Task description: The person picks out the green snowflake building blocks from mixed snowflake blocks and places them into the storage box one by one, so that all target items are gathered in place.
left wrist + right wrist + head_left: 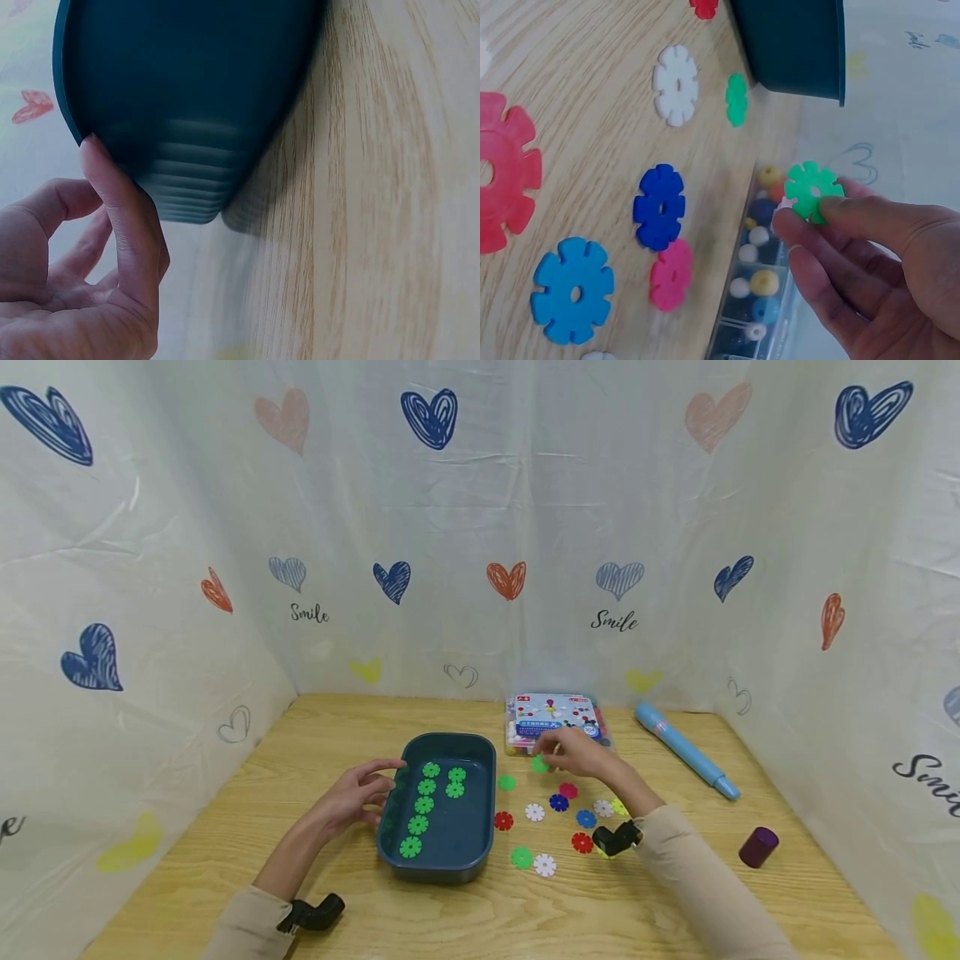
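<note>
In the head view a dark blue-green tray (474, 853) holds several green snowflake discs (423, 805), in a longer column at left and a pair beside it. My left hand (358, 795) is at the tray's left side; in the left wrist view one fingertip touches the rim (63, 90) and the fingers are not wrapped round it. My right hand (576, 753) pinches a green snowflake disc (812, 189) between thumb and fingers, raised near the clear bead box (769, 247). Nearby on the table lie a pink disc (671, 275) and a dark blue disc (660, 208).
More red, white, blue, yellow and green discs, such as a green one (522, 858), lie loose right of the tray. A light blue tube-shaped object (686, 750) lies at the back right. A dark purple cylinder (759, 847) is near the right edge. Printed curtains surround the table.
</note>
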`<state>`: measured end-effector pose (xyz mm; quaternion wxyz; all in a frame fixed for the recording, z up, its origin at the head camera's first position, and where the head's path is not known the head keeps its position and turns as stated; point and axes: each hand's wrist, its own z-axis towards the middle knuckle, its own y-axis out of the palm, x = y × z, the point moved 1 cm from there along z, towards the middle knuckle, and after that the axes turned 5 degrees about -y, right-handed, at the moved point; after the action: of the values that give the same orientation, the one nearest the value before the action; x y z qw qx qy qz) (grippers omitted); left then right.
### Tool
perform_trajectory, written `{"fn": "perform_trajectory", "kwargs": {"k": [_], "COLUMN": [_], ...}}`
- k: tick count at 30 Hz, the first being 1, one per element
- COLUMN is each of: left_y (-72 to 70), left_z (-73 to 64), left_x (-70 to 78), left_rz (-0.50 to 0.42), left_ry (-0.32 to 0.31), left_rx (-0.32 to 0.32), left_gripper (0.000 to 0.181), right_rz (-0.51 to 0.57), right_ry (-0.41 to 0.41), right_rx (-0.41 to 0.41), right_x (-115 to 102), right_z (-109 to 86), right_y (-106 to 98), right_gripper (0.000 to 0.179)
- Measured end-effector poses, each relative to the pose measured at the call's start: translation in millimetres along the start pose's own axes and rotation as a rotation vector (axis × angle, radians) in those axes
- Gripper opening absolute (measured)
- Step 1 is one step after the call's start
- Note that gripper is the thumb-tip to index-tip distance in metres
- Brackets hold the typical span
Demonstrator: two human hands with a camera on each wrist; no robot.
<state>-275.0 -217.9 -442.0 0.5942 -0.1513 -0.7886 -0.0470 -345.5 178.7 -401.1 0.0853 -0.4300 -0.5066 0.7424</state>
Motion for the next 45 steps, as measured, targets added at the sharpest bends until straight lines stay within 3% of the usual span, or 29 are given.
{"fn": "perform_trajectory", "kwargs": {"k": [16, 32, 45], "left_y": [-0.8, -2.0, -2.0], "left_z": [-1.4, 0.0, 1.6], "left_x": [-1.1, 0.2, -0.5], "left_rz": [-0.005, -0.002, -0.005], "left_ry": [0.008, 0.006, 0.014], "left_rx": [-0.002, -0.009, -0.022], "left_gripper": [0.047, 0.049, 0.048], "right_rz": [-0.031, -0.036, 0.011], "right_ry": [-0.057, -0.122, -0.052], "right_rx": [-0.025, -0.084, -0.217], "right_x": [-33.7, -65.1, -82.9], "right_z": [16.5, 49.9, 78.2], "right_y": [-7.6, -4.6, 16.3], "right_gripper": [0.018, 0.017, 0.022]}}
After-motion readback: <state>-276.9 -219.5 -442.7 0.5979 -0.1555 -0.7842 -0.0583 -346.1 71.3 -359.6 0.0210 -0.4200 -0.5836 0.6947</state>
